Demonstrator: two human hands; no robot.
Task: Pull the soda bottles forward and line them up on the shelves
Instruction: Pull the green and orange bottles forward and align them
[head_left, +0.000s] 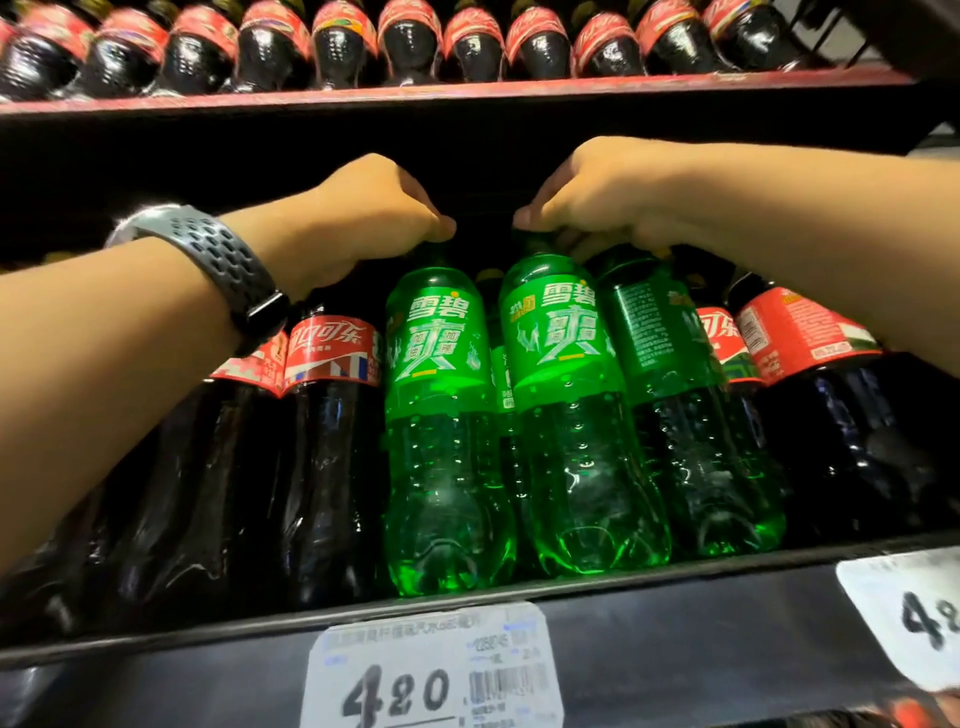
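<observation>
Three translucent green plastic soda bottles stand side by side at the near lip of the black metal shelf (675, 623). Dark cola bottles with red labels (332, 441) flank them on the left and right. The left green bottle (441, 415) and the middle green bottle (571, 415) face their labels forward. The right green bottle (675, 415) shows its small print instead, so it probably needs a twist to match. A further green bottle (497, 364) shows in the gap behind, farther back on the shelf.

Both forearms reach in from the near side and rise toward the bottle tops, with the wrists bent down under the dark underside of the upper shelf. Taking the bottles from above makes sense. The bodies are packed touching, so the necks are likely the only free place to hold for dragging and turning.

The left hand (363, 218) has a grey perforated watch band (208, 249) on its wrist. It is curled round the top of the left green bottle and hides the cap. The right hand (597, 192) grips the top of the middle green bottle, thumb in front and fingers behind. Whether those fingers also touch the right green bottle cannot be told.
</observation>
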